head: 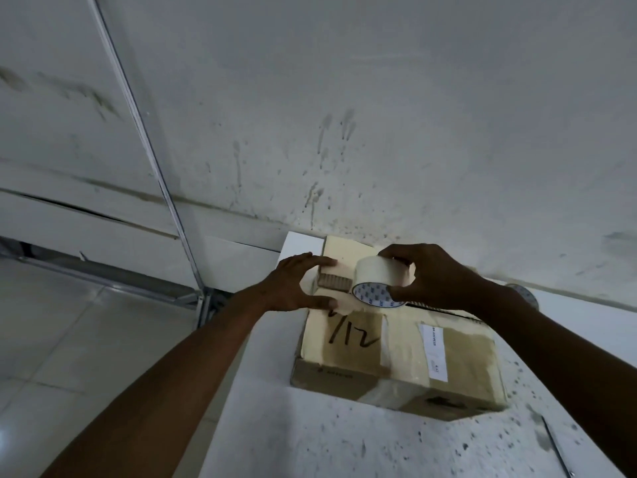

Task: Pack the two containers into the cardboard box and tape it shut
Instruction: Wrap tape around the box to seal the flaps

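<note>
A brown cardboard box (406, 353) with its flaps folded down stands on a white speckled table (327, 439); "12" is written on its top, beside a white label and old tape strips. My right hand (431, 277) holds a roll of pale tape (375, 284) over the box's far left part. My left hand (296, 282) rests at the box's far left edge, thumb and fingers pinching the tape's loose end against the cardboard. The two containers are not visible.
A stained white wall rises right behind the table. To the left are a tiled floor and a metal-framed sliding door track (113, 274). A thin metal rod (555, 446) lies on the table at the front right. A round object (525, 294) shows behind my right wrist.
</note>
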